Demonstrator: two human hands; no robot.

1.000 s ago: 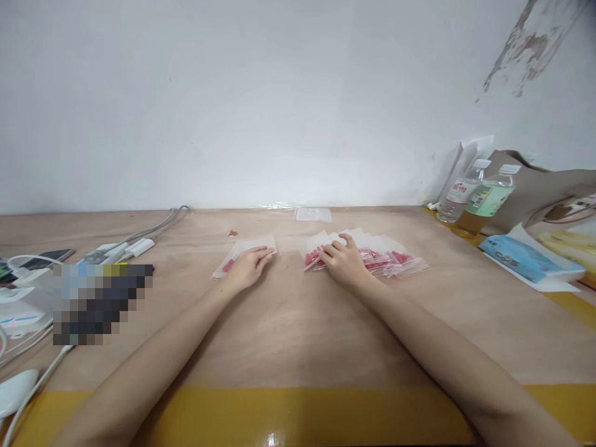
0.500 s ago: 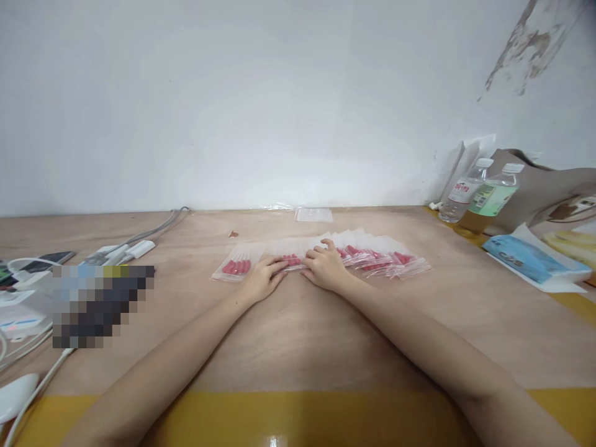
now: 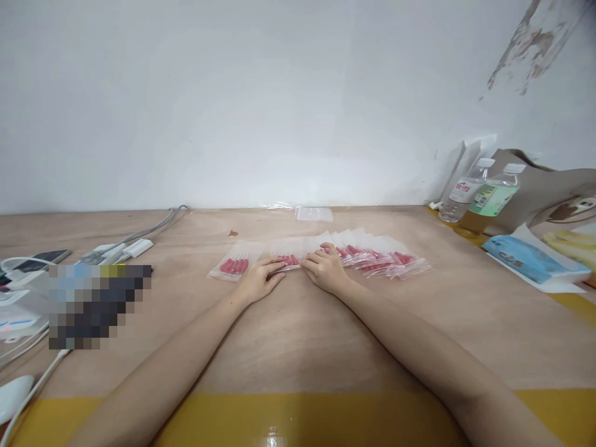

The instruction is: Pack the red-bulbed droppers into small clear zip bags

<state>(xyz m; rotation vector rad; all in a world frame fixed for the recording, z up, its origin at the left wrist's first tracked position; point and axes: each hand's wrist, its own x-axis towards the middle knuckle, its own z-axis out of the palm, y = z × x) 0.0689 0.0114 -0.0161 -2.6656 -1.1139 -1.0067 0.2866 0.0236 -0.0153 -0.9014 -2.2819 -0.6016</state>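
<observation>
A small clear zip bag (image 3: 289, 246) with several red pieces (image 3: 289, 259) inside lies flat on the table between my hands; what the pieces are is too small to tell. My left hand (image 3: 258, 279) rests on its left lower side, fingers stretched out over the edge and thumb apart. At the bag's right side is my right hand (image 3: 327, 270), fingers curled together with the tips at the edge. Fanned bags (image 3: 379, 251) of the same red pieces lie just right of my right hand. Another overlapping group of bags (image 3: 235, 264) lies left of my left hand.
A stack of flat clear bags (image 3: 314, 214) lies near the wall. Cables and white chargers (image 3: 123, 249) are at the left beside a blurred-out dark object (image 3: 100, 310). Two bottles (image 3: 491, 195), a blue tissue pack (image 3: 531, 257) and a grey bag (image 3: 549, 192) occupy the right.
The raised fingers of my right hand have come down and curled toward the bag. My left hand has shifted slightly left and stays at the bag's other side.
</observation>
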